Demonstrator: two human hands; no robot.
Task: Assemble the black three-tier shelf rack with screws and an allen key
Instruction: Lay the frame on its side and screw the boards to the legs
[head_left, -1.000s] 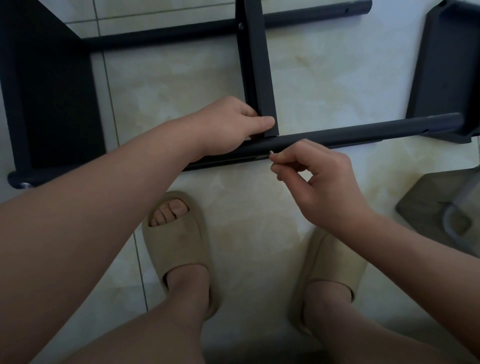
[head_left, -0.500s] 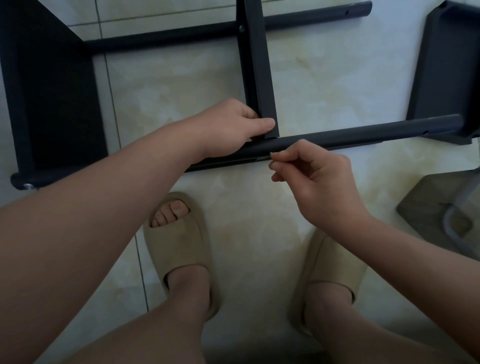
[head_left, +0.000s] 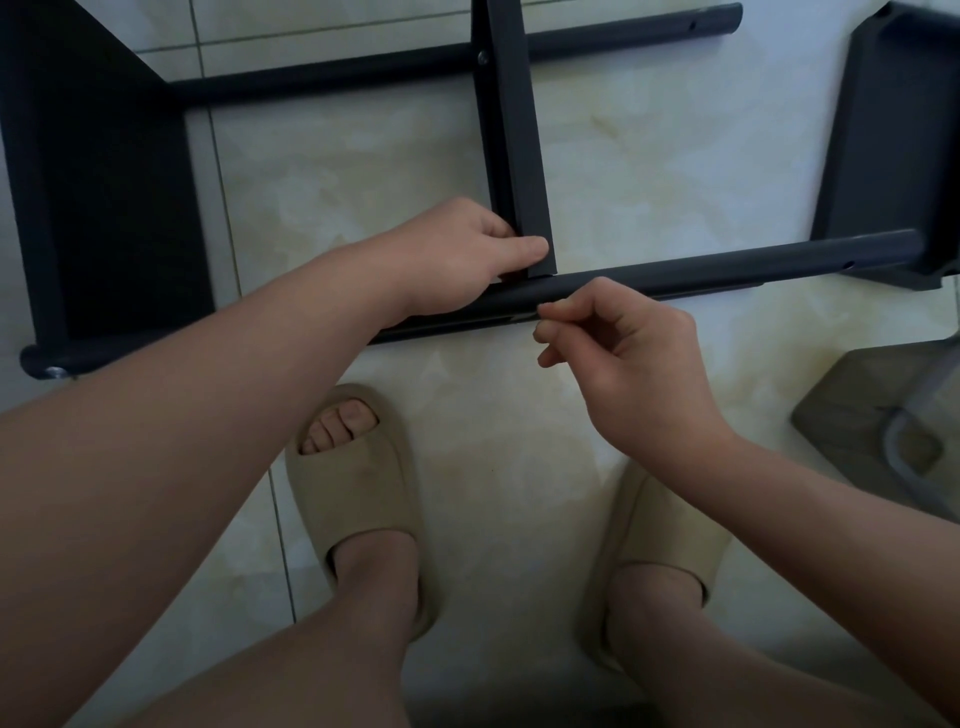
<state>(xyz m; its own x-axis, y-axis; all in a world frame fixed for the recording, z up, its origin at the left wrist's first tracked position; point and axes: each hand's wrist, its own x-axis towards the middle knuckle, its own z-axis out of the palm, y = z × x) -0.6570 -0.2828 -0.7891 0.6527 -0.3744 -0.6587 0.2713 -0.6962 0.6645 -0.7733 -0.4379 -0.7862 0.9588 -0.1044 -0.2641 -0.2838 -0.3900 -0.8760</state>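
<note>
1. On the tiled floor (head_left: 649, 145), toward its left edge, the rack's left shelf (head_left: 104, 208) lies on its side, joined to the near pole (head_left: 727, 265).
2. At the middle, the left hand (head_left: 457, 249) grips the end of the middle shelf (head_left: 514, 156) against that pole, thumb pressed on it. If the hand slips, the holes would likely go out of line.
3. The right hand (head_left: 623, 358) pinches its fingertips tight at the pole, probably on a screw, which is hidden. It could drop and roll off.
4. Rightward sit the right shelf (head_left: 878, 156) and a grey object (head_left: 857, 415). Slippers (head_left: 353, 499) crowd the pole's near side.

black rack (head_left: 727, 270); beige slippers (head_left: 353, 499); cream marbled floor tiles (head_left: 649, 156).
</note>
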